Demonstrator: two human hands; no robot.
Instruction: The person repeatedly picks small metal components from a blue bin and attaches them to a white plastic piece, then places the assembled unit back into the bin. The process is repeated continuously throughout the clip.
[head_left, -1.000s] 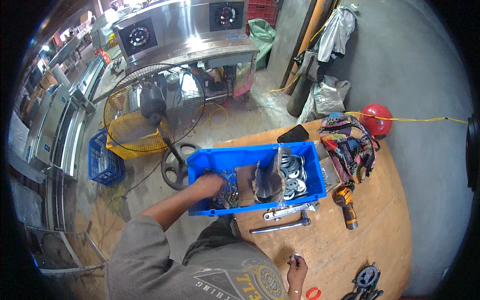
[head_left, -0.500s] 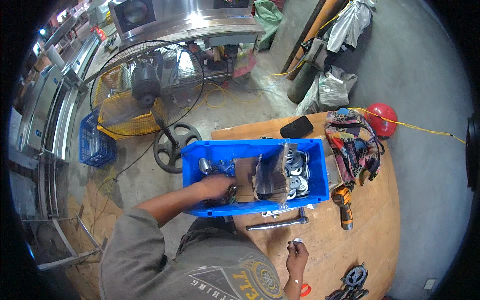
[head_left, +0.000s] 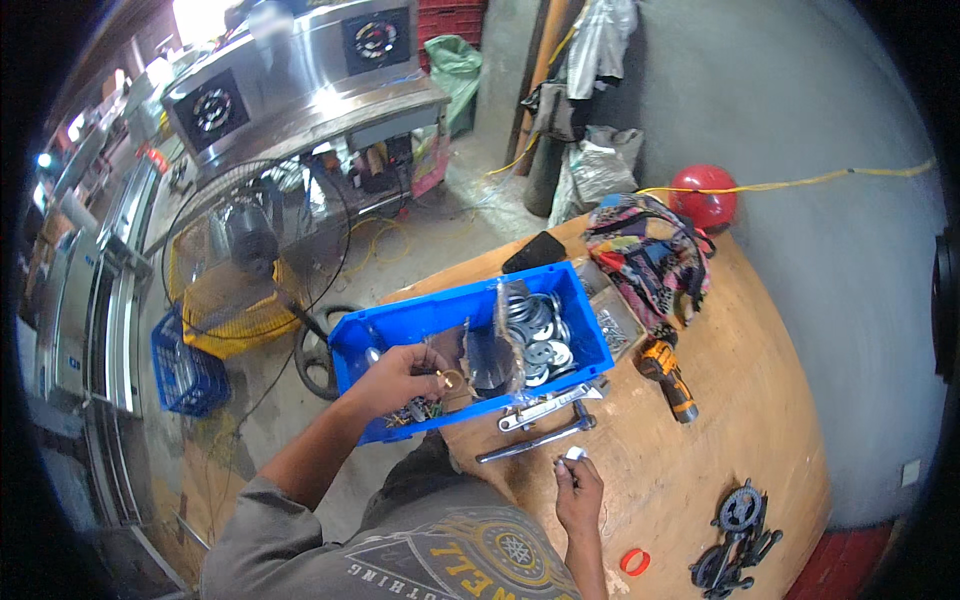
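Over the blue plastic parts bin (head_left: 470, 310), the left hand (head_left: 400, 378) pinches a small brass-coloured ring (head_left: 449, 379), lifted clear of the loose hardware. The right hand (head_left: 578, 490), above the round wooden surface (head_left: 740, 400), grips a small white piece (head_left: 573, 453); the two remain unjoined.

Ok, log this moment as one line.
left hand: small brass part, over blue bin | right hand: small white piece, above wooden table
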